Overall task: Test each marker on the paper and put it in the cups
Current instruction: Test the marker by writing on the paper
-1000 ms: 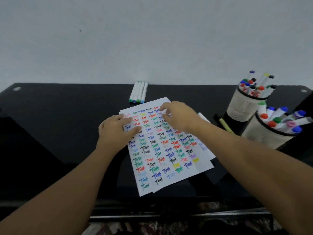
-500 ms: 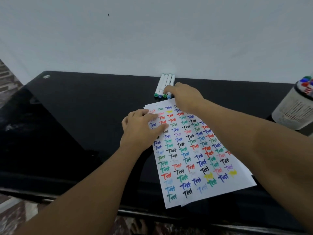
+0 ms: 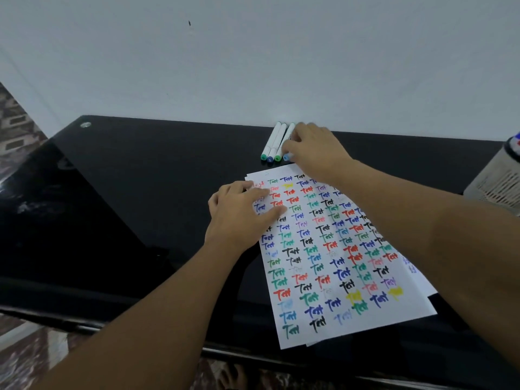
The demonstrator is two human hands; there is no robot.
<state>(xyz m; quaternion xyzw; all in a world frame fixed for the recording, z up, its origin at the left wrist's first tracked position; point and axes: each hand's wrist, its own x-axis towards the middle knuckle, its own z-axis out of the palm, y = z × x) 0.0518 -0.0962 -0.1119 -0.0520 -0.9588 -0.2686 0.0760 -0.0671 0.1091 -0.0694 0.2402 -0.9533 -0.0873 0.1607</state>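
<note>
Four markers (image 3: pixel 277 142) are laid side by side at the far edge of the table (image 3: pixel 140 178), against the wall (image 3: pixel 253 52), their coloured caps turned toward the paper (image 3: pixel 346 277). The rightmost marker (image 3: pixel 286 156), light blue at its cap, is covered by the right hand (image 3: pixel 315 150), whose fingers are curled down over it; whether it is already pinched or only touched cannot be told, since the fingertips are hidden. The paper is held flat by the left hand (image 3: pixel 242 215), fingers spread and pressed on its upper left corner. It is nearly filled with rows of coloured test words. One cup (image 3: pixel 495 181) is seen at the right edge, well apart from the markers.

The markers are judged to be light, stiff and smooth (round barrels, so likely to roll if nudged). A hold at mid-barrel between thumb and fingers would be steadiest, with the cap left free to be pulled. The neighbours lie touching, so the outer one is best lifted away sideways. The paper is thin and slides easily on the glossy top.
</note>
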